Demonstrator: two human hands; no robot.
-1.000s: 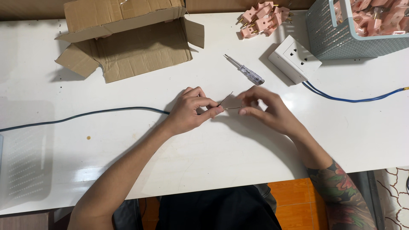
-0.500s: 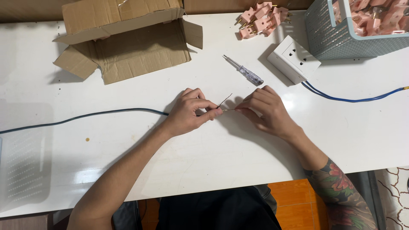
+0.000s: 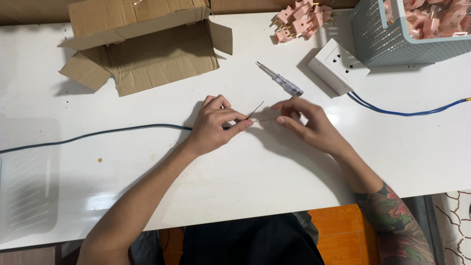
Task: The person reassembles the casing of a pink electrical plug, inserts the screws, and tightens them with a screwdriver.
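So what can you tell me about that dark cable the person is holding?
The cable is thin, dark and round, rubbery-looking. It lies flat on the white table, running from the left edge in a gentle curve to the left hand, which pinches its end. Two bare strands stick out past the fingers, splayed apart; one points up and right, the other runs toward the right hand, whose fingertips meet its tip. Their metal is too fine to judge.

A glossy white table point(image 3: 147, 206) fills the view, catching soft overhead light. Below its near edge shows orange flooring point(image 3: 338, 235), with a patterned mat point(image 3: 454, 221) at right.
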